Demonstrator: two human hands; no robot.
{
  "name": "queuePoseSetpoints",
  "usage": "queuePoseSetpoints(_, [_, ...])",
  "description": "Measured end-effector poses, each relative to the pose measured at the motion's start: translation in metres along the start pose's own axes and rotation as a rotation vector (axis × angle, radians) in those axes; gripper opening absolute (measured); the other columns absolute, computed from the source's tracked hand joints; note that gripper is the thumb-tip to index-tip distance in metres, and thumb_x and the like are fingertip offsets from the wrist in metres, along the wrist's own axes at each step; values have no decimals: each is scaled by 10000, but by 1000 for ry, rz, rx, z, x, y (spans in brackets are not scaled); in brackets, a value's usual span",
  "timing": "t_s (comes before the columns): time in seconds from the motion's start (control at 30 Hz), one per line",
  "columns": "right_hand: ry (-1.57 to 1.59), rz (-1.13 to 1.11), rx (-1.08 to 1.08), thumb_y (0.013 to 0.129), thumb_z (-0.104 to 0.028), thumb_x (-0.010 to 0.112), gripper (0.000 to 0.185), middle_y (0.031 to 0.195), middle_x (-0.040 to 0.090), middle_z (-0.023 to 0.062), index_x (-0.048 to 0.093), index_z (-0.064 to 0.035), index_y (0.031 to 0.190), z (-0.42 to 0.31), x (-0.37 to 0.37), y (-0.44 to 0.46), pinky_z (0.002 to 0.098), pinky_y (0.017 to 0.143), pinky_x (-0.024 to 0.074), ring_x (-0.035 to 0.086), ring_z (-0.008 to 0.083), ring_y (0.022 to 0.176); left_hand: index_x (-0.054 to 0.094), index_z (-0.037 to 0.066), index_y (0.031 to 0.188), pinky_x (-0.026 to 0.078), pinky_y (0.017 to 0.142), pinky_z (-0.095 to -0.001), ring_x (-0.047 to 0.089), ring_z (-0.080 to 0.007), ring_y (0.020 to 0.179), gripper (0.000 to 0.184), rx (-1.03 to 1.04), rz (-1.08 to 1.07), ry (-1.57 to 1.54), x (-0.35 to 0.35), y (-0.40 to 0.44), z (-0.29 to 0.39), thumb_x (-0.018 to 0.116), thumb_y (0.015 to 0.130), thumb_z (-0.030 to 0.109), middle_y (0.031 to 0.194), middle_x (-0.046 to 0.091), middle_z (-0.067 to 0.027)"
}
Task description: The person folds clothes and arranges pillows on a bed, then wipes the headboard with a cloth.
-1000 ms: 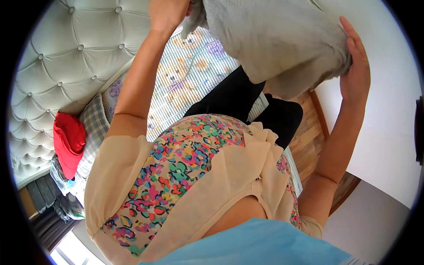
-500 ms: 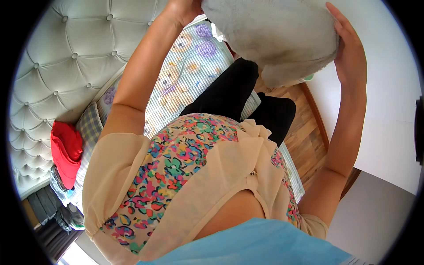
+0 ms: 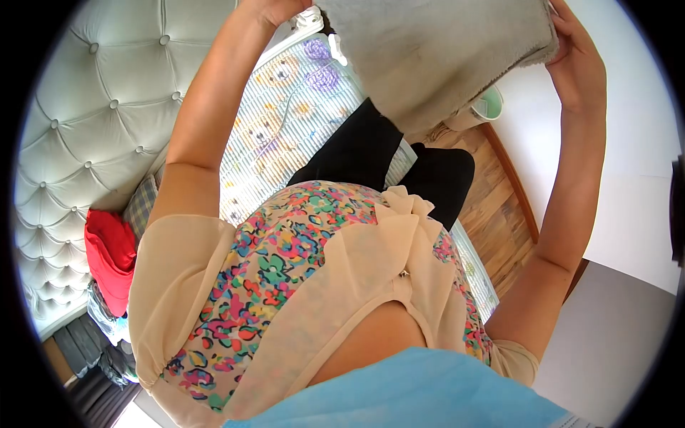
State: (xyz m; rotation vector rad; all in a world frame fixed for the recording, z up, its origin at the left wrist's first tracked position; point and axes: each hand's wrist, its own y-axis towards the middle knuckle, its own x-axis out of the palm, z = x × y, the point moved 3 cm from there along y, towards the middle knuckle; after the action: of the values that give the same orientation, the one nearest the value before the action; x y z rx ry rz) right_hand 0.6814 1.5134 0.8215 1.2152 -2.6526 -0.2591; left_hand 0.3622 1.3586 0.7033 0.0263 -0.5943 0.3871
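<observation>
A grey, plush-looking cloth [image 3: 435, 57] is spread in the air between my two hands, its top cut off by the frame edge. My left hand [image 3: 280, 10] is closed at the cloth's upper left side, with its fingertips mostly out of frame. At the right edge of the cloth, my right hand [image 3: 573, 51] grips the fabric with bent fingers. The cloth's lower edge hangs above my black-clad legs [image 3: 349, 146] and hides part of what lies beyond.
Below lies a bed with a patterned mat [image 3: 275, 128], beside a tufted headboard [image 3: 107, 78]. A red cloth [image 3: 110, 257] rests near a checked pillow [image 3: 142, 205]. On the wooden floor [image 3: 496, 207] stands a bin with a green inside [image 3: 489, 105], near the white wall.
The grey cloth has been stretched wider and flatter between my hands. My left hand has moved left and my right hand slightly up and right. More of the bin now shows.
</observation>
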Motion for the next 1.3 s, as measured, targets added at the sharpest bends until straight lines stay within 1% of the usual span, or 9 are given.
queuePoseSetpoints(0.27, [-253,-229,-353,909,-148,507,425,1225,598,105,523,-21,1314,-47,21,-27,308,945,476,574,170,1108,357,36,1433,447,920,-306,529,-226,1175,745,609,-117,386,44,-33,1,475,721,-148,1317,539,-112])
queuePoseSetpoints(0.4, [-677,-260,-1109,905,-113,577,263,1025,634,96,576,-4,1143,-75,43,-32,253,739,495,601,138,902,335,52,1448,397,951,-394,494,-377,1141,817,1450,356,1602,73,-56,14,642,696,-31,1281,499,-203])
queuePoseSetpoints(0.53, [-983,74,-677,945,-186,540,304,1116,614,93,565,-20,1199,-57,-36,16,282,836,493,589,161,996,565,57,1232,380,882,-462,487,-398,987,587,1494,473,1566,109,-74,16,687,677,205,1051,554,-205])
queuePoseSetpoints(0.6, [-885,177,-219,966,-222,521,327,1162,605,92,559,-28,1226,-28,-97,60,297,885,492,583,173,1043,624,15,1113,421,916,-457,560,-371,1006,408,1143,83,1611,100,-41,14,594,775,243,1028,624,-211])
queuePoseSetpoints(0.73, [59,234,257,988,-242,495,341,1170,605,90,548,-10,1232,28,-139,62,332,838,545,606,184,1020,670,83,974,457,867,-282,604,-117,846,285,-33,-120,478,61,-16,-45,542,892,324,964,656,-8])
queuePoseSetpoints(0.93, [8,202,485,965,-236,538,208,1031,650,47,601,-67,1069,29,-100,10,317,784,575,643,172,938,633,15,1099,522,887,-349,647,-172,970,356,-145,-508,-162,76,-26,-49,455,963,292,1040,681,-92])
queuePoseSetpoints(1.03, [-311,218,306,958,-177,517,387,1228,577,87,487,-5,1303,22,-121,15,307,939,490,574,202,1115,622,-53,1081,494,955,-428,654,-303,998,369,-261,-416,-408,100,-28,-39,443,908,220,1079,676,-176])
queuePoseSetpoints(1.2, [-970,22,-635,959,-151,516,372,1285,540,148,481,37,1278,64,-192,27,329,964,473,555,214,1144,614,-16,1121,528,866,-329,654,-176,933,344,-242,-365,-209,115,-43,-57,481,968,262,1062,671,-105])
queuePoseSetpoints(1.3, [-178,289,207,960,-186,539,306,1135,623,109,562,12,1192,92,-126,-12,332,900,522,610,216,1025,619,-4,1128,555,796,-319,667,-179,895,349,-355,-33,-1,97,-27,-102,618,911,269,1054,674,-107])
